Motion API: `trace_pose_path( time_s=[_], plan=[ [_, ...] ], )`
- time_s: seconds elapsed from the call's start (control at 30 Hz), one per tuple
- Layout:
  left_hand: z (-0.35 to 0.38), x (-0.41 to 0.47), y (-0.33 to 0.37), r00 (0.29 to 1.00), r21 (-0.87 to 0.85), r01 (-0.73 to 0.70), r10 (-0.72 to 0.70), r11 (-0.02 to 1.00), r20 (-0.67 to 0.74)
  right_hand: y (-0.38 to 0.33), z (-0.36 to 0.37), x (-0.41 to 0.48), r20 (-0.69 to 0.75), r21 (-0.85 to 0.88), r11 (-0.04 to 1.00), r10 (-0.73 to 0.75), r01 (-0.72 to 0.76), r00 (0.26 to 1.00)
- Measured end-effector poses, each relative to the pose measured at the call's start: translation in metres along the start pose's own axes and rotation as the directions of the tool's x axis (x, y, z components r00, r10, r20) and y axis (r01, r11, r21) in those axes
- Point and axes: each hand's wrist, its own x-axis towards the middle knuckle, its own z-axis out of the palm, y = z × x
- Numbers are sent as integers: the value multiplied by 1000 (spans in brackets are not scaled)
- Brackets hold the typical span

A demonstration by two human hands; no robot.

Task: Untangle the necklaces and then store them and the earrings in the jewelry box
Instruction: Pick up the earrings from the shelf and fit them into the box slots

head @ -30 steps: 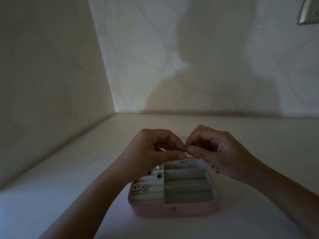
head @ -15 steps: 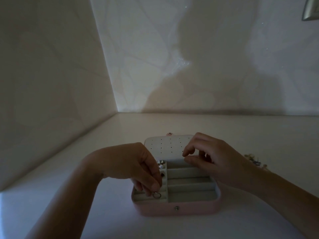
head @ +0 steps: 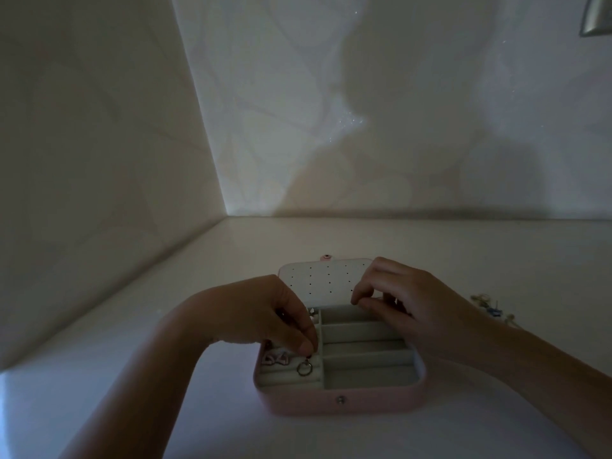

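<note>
While the left hand (head: 261, 316) pinched one hoop (head: 303, 370) over the near-left slot of one open pink box (head: 341, 404), two bow earrings (head: 275, 358) just left of it, right hand (head: 420, 309) curled over the box's back, its grip impossible to tell, loose jewelry (head: 490, 304) on the table (head: 132, 359) at right

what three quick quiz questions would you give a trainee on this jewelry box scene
1. True or false: the pink jewelry box has its lid shut.
2. The hoop earring under the left hand fingertips is at which part of the box? A) the left compartments B) the right compartments C) the dotted lid panel
3. Fill in: the loose jewelry outside the box lies on the table to the box's ____ side.

Key: 1 false; 2 A; 3 right
</note>
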Motion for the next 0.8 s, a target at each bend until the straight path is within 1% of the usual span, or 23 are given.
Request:
trace_pose_path(
  time_s=[0.57, 0.8],
  plan=[
    [3, 8, -1, 999, 29, 0, 1, 1000, -37, 1, 1, 0, 46, -67, 998, 2, 1, 999],
    [6, 8, 2, 997, 51, 23, -19, 998, -70, -2, -1, -1, 51, -58, 998, 2, 1, 999]
  ],
)
